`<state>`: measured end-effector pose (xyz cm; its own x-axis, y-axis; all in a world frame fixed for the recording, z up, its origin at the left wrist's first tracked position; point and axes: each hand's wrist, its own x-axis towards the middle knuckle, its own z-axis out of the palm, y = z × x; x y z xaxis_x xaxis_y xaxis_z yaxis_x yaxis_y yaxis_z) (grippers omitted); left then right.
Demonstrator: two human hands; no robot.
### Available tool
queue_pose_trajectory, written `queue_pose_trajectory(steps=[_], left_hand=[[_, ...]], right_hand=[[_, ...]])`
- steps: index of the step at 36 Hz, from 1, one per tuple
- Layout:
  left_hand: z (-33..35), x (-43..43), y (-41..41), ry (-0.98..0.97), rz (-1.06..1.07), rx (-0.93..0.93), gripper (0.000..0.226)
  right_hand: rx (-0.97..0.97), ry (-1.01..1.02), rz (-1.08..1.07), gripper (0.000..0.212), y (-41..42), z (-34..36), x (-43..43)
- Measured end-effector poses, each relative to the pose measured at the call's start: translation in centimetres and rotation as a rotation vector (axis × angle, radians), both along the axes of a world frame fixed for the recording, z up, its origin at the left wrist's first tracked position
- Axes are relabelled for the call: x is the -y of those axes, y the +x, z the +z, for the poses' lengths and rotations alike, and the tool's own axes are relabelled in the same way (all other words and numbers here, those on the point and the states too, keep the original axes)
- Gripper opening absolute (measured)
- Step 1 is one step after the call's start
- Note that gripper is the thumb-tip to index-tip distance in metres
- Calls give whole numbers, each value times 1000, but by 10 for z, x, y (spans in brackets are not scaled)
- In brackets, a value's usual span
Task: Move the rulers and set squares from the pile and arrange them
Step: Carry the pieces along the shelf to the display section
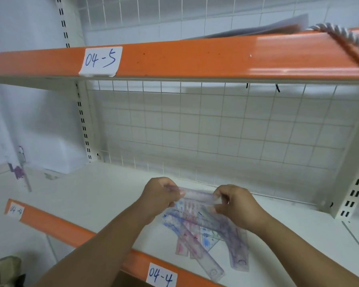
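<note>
While the white shelf [104,195] is carrying the pile [197,237] of clear printed rulers and set squares near its front edge (front label [161,275] reading 04-4), both hands are hovering over the pile's far end. The left hand [160,195] and right hand [236,206], fingers curled, are each pinching one end of a single clear ruler [197,196], holding it crosswise; contact with the pile is not showing.

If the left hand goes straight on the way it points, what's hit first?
Likely the wire mesh back panel. The left hand, gripping the clear ruler, aims forward and to the right. Depth is unclear.
</note>
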<state>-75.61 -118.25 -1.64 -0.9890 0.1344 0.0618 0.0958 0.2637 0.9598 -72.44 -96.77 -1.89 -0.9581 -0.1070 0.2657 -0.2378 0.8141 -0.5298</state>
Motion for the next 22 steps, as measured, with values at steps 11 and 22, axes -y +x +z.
queue_pose_trajectory(steps=[11,22], left_hand=[[6,-1,0,525,64,173,15],[7,-1,4,451,59,256,44]], right_hand=[[251,-659,21,14,3,9,2],[180,-746,-30,21,1,12,4]])
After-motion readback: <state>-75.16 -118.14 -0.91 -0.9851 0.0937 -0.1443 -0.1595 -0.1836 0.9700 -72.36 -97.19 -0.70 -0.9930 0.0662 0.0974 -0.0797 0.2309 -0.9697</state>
